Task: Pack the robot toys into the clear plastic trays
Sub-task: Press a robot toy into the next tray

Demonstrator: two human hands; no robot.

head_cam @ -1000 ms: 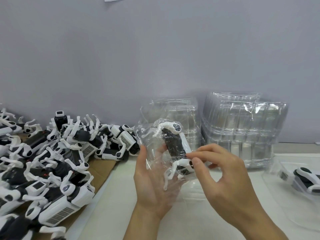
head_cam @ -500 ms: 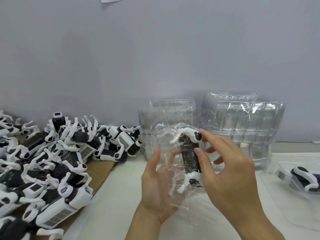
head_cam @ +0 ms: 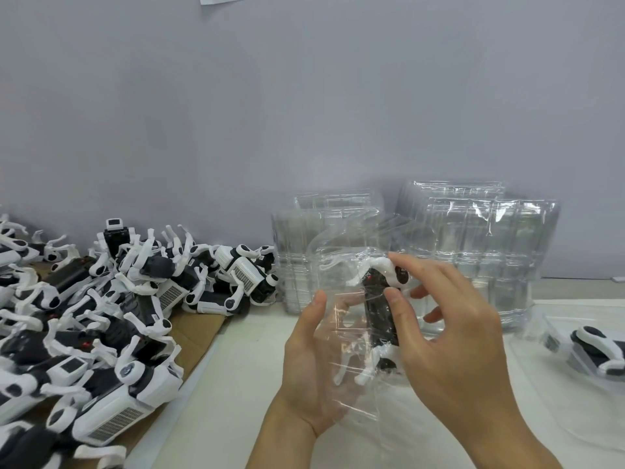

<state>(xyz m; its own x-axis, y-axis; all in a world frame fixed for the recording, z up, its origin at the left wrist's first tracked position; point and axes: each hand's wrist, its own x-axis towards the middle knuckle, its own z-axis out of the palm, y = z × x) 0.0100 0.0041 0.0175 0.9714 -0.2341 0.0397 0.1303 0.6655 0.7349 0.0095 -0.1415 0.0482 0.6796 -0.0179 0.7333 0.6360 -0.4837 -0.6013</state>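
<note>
A clear plastic tray [head_cam: 341, 265] stands tilted upright in front of me, cradled from behind by my left hand [head_cam: 318, 360], thumb along its left edge. Inside it sits a black and white robot toy [head_cam: 378, 313], legs pointing left. My right hand [head_cam: 453, 330] grips the toy's right side, thumb on its black body and fingers over its white top leg. A large pile of robot toys [head_cam: 101, 319] lies on brown cardboard at the left.
Two stacks of clear trays, one stack [head_cam: 301, 245] behind my hands and a taller stack [head_cam: 490, 238] to its right, stand against the grey wall. A packed tray with a robot toy [head_cam: 598, 346] lies at the right edge of the white table [head_cam: 223, 384].
My right hand moved from the toy's lower legs up to its top and side. The tray with the toy shifted slightly right and lower.
</note>
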